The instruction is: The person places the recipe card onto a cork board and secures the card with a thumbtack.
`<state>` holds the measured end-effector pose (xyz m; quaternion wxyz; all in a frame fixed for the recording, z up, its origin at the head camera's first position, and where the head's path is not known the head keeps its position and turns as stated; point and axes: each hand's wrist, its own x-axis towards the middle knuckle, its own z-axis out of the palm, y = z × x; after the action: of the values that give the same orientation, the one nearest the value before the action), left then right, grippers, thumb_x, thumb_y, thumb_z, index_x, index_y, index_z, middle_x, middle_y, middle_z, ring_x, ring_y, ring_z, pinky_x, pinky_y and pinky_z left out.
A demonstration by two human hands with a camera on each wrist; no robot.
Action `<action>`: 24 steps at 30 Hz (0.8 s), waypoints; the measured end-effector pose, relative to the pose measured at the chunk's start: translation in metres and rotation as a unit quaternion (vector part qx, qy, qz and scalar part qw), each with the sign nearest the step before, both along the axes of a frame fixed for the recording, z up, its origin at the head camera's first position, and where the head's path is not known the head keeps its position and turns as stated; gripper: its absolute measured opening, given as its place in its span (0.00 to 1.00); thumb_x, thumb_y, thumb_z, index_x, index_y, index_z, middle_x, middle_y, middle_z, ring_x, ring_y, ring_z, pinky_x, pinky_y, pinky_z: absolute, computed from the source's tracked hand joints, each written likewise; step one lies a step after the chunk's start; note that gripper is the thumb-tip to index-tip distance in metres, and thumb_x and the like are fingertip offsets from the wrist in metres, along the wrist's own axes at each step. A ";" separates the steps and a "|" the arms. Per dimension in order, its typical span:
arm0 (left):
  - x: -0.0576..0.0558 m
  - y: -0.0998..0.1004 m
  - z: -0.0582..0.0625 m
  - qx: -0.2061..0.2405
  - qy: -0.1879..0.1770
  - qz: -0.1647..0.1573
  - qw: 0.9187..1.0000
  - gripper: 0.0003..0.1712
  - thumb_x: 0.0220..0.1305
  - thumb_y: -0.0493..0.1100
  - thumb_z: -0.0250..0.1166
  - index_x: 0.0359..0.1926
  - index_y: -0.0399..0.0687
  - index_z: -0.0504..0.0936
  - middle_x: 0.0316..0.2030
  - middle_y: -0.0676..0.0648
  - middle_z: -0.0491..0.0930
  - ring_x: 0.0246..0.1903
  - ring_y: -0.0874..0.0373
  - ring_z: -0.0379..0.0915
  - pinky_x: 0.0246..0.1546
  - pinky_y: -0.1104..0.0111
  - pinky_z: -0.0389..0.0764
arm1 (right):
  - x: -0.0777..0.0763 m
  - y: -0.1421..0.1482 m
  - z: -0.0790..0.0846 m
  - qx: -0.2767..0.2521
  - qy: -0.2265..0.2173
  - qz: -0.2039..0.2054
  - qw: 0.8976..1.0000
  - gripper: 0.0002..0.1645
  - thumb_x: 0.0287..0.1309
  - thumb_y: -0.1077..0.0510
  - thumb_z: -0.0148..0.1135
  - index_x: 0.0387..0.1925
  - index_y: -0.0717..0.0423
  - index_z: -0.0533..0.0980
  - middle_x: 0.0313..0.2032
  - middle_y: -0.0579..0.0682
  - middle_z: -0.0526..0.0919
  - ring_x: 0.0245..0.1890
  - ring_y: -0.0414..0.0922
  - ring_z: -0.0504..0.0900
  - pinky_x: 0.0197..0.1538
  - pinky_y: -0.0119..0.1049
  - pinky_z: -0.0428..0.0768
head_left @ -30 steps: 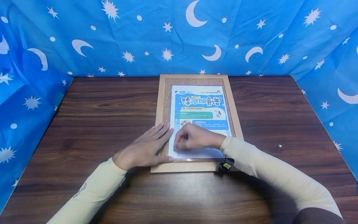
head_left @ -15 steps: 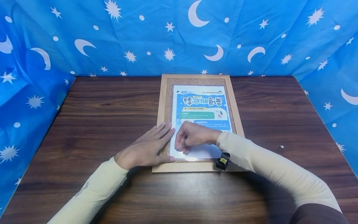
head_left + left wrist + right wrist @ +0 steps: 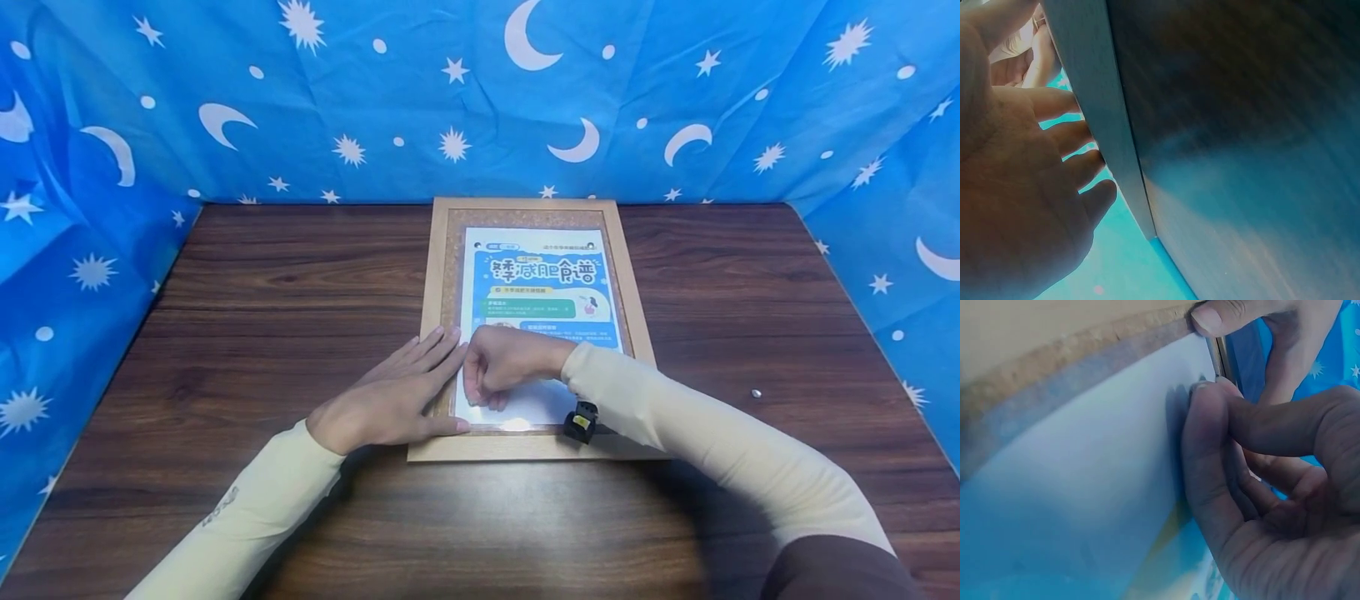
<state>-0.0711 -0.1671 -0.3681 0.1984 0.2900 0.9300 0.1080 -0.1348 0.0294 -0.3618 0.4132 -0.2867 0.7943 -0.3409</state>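
Observation:
A wood-framed cork board (image 3: 637, 300) lies on the table with a printed sheet (image 3: 551, 400) in a clear cover on it. Metal thumbtacks sit at the sheet's upper left (image 3: 477, 245) and upper right corners. My left hand (image 3: 390, 404) rests across the board's left edge, fingers spread and thumb on the sheet's lower left corner. Just beside it, my right hand (image 3: 510, 362) pinches a small thumbtack against the sheet's lower left part. In the right wrist view, thumb and index fingertips meet at the paper and hide most of the tack.
Another silver thumbtack (image 3: 756, 393) lies loose on the dark wooden table (image 3: 300, 283), right of the board. A blue curtain (image 3: 405, 100) with moons and stars hangs around the table's back and sides. A small black camera (image 3: 581, 422) hangs under my right wrist.
My right wrist and forearm have swung left and slightly up, while the fingertips stay near the sheet's lower left corner. My left hand has kept its place on the board.

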 end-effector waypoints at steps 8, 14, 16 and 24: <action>0.000 0.000 -0.001 0.001 0.001 0.000 1.000 0.59 0.65 0.71 0.61 0.80 0.42 0.45 0.80 0.41 0.39 0.79 0.47 0.28 0.77 0.51 0.38 | -0.006 -0.005 0.002 0.030 -0.001 0.024 0.999 0.09 0.54 0.74 0.65 0.25 0.60 0.84 0.23 0.52 0.87 0.21 0.44 0.85 0.31 0.36 0.86; 0.000 0.000 0.000 0.002 0.004 0.000 1.000 0.59 0.65 0.70 0.61 0.80 0.41 0.46 0.80 0.41 0.40 0.79 0.46 0.29 0.77 0.51 0.38 | -0.009 -0.003 0.002 0.018 -0.027 0.026 0.999 0.08 0.54 0.74 0.64 0.27 0.62 0.83 0.24 0.54 0.87 0.21 0.43 0.84 0.32 0.36 0.87; 0.000 0.000 0.000 0.003 0.006 -0.001 1.000 0.59 0.66 0.70 0.61 0.80 0.41 0.46 0.80 0.40 0.40 0.79 0.46 0.29 0.77 0.51 0.38 | -0.009 -0.003 0.002 0.018 -0.032 0.025 0.999 0.08 0.54 0.75 0.63 0.27 0.63 0.83 0.24 0.54 0.87 0.21 0.43 0.84 0.33 0.36 0.87; 0.000 0.000 -0.001 0.004 0.004 0.000 1.000 0.59 0.65 0.71 0.61 0.80 0.42 0.46 0.80 0.41 0.40 0.79 0.47 0.28 0.77 0.51 0.38 | -0.007 -0.004 0.003 0.029 -0.039 0.008 0.999 0.08 0.54 0.75 0.64 0.27 0.62 0.82 0.25 0.55 0.87 0.22 0.45 0.85 0.33 0.37 0.87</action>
<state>-0.0715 -0.1669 -0.3696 0.1935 0.2911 0.9304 0.1104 -0.1419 0.0251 -0.3584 0.4546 -0.2674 0.7849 -0.3253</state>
